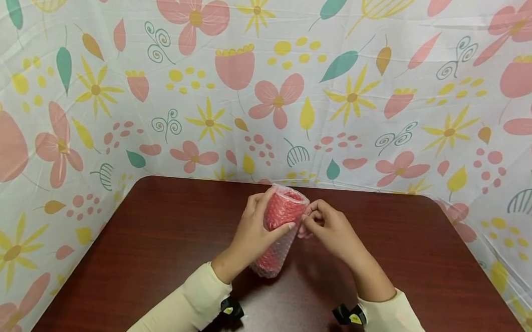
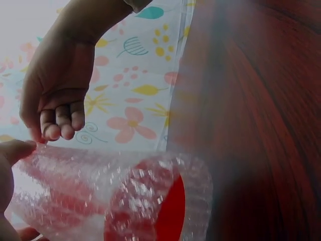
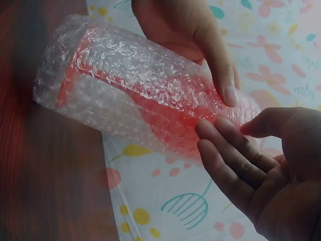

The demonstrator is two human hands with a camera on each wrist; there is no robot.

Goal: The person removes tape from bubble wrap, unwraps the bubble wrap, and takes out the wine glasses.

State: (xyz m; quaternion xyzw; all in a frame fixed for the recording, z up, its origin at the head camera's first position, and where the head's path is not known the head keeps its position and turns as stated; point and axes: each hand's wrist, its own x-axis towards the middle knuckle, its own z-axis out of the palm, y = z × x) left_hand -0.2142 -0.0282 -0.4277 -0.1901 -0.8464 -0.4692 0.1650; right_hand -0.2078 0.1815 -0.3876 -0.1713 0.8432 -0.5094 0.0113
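Observation:
A red and whitish cylinder stands tilted above the table, wrapped in clear bubble wrap. From its left side my left hand grips the wrapped cylinder, with the thumb across its front. At the upper right, my right hand pinches the edge of the bubble wrap between thumb and index finger. Its other fingers are loosely bent, as the left wrist view shows. In that view one wrapped end shows a red round face. The left hand's far fingers are hidden behind the cylinder in the head view.
The dark brown wooden table spreads beneath both hands. A floral cloth hangs behind it and along both sides. Each cream sleeve has a black wrist-worn camera, one at left and one at right.

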